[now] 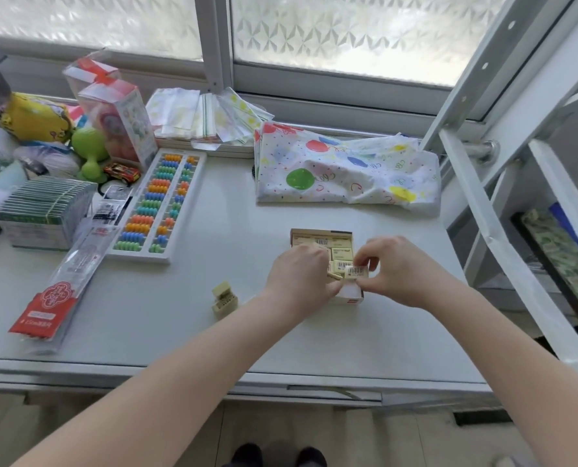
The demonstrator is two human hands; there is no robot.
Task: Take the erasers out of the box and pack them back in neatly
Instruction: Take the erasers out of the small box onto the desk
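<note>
Several pale yellow rectangular erasers [340, 256] with barcode labels lie in the small open cardboard box [321, 234] right of centre on the grey counter [213, 332]. The right hand [399, 267] pinches one labelled eraser [357, 272] over the box; the left hand [297, 274] curls round another at the box's near edge. Two loose pale erasers [224, 298] sit to the left.

Box [318, 235] matt card; erasers [343, 254] paper-sleeved; surface [213, 332] smooth matt; abacus [158, 205] glossy plastic, 10 o'clock.
</note>
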